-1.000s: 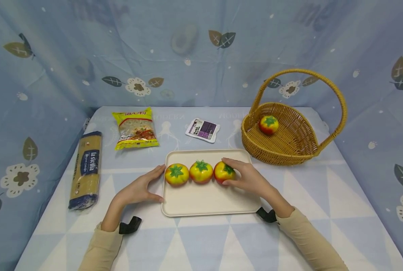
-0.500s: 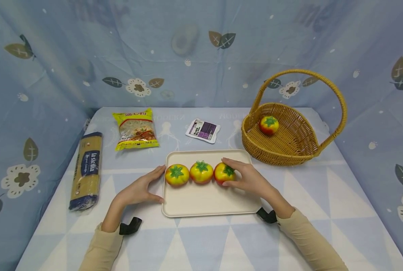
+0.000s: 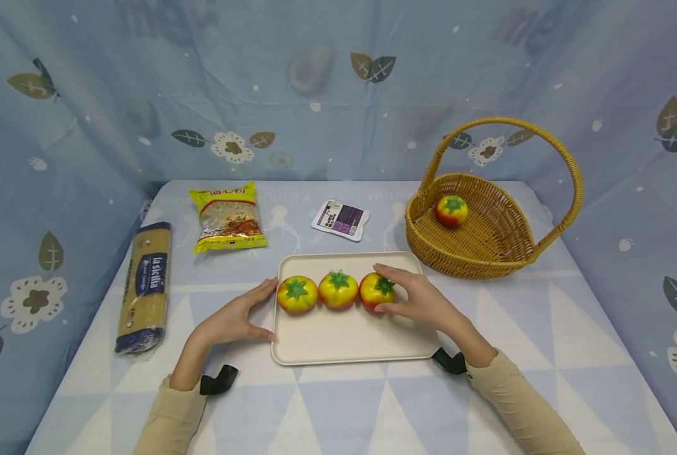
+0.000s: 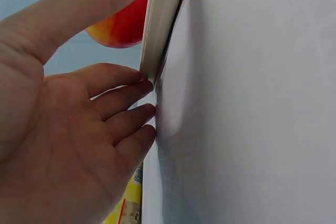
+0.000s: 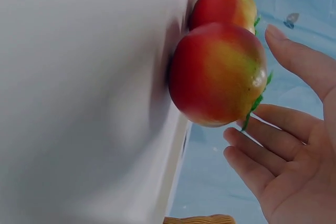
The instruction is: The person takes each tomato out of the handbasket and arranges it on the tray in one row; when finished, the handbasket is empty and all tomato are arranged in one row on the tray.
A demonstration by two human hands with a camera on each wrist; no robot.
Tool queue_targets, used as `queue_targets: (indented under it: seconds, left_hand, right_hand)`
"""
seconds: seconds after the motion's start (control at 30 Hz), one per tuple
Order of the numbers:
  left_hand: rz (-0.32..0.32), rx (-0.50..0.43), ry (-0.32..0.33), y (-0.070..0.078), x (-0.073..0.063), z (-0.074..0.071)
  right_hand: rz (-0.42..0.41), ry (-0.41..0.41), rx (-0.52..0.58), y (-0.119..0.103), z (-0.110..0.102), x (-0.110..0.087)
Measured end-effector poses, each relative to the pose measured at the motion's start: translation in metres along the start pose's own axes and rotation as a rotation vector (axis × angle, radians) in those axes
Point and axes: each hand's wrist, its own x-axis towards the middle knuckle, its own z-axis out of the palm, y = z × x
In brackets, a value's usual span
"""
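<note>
Three red-and-yellow tomatoes with green leafy tops stand in a row on a cream tray [image 3: 338, 347]: a left one [image 3: 297, 294], a middle one [image 3: 338, 290] and a right one [image 3: 376, 292]. My right hand [image 3: 418, 300] is spread around the right tomato's side. In the right wrist view the thumb stands apart from that tomato [image 5: 218, 74], and the fingers lie behind its leafy top. My left hand [image 3: 230, 321] touches the tray's left edge, its thumb near the front corner. In the left wrist view its fingertips [image 4: 147, 85] meet the tray's rim [image 4: 160, 24].
At the back right a wicker basket [image 3: 463, 268] with a tall handle holds another tomato [image 3: 451, 210]. Behind the tray lie a purple-and-white packet [image 3: 341, 219] and a yellow food bag [image 3: 229, 218]. A pasta pack [image 3: 143, 287] lies at the left.
</note>
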Motion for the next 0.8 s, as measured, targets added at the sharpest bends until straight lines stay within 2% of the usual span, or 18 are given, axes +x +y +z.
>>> queue_targets:
  seconds: [0.13, 0.43, 0.8]
  left_hand:
    - [-0.011, 0.0, -0.002, 0.001, -0.001, 0.0]
    - [0.02, 0.017, 0.02, 0.0, -0.001, 0.002]
    - [0.005, 0.016, 0.011, -0.001, 0.0, 0.001]
  right_hand:
    - [-0.006, 0.011, -0.002, -0.001, -0.005, -0.001]
    - [0.023, 0.014, -0.042, -0.002, -0.019, -0.005]
    - [0.01, 0.097, -0.054, 0.001, -0.035, -0.009]
